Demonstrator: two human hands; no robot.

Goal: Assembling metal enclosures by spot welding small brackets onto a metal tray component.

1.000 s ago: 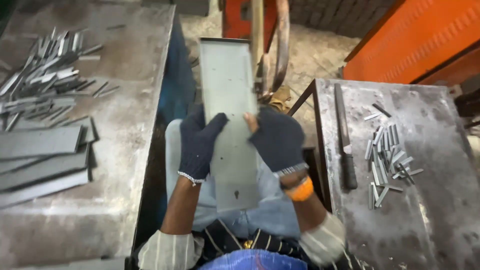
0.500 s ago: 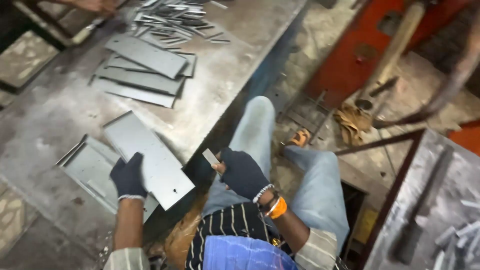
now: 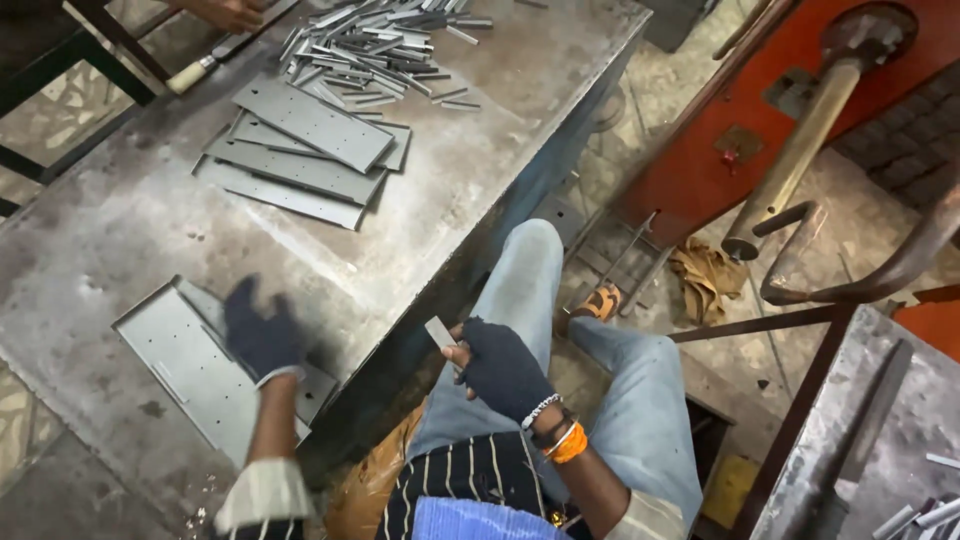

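In the head view, the person sits beside a large grey metal table point(image 3: 130, 220). The left hand point(image 3: 258, 335), in a dark glove, lies flat with spread fingers on a flanged sheet-metal plate point(image 3: 185, 365) at the near edge of this table; the hand is blurred, so it cannot be told if the fingers press the plate or only hover over it. The right hand point(image 3: 500, 365), also gloved, is off the table, over the person's knee, and its fingers are closed around a small flat metal strip point(image 3: 440, 332), which sticks up from the grip. Farther along the table lies a stack of similar plates point(image 3: 300, 155), and behind it a heap of narrow strips point(image 3: 370, 45). At the far corner of the table another person's hand point(image 3: 230, 12) is near a file with a pale handle point(image 3: 215, 58).

The plate lies very near the table edge, so a careless push could slide it off onto the person's legs. The thin strip could also slip from the gloved fingers
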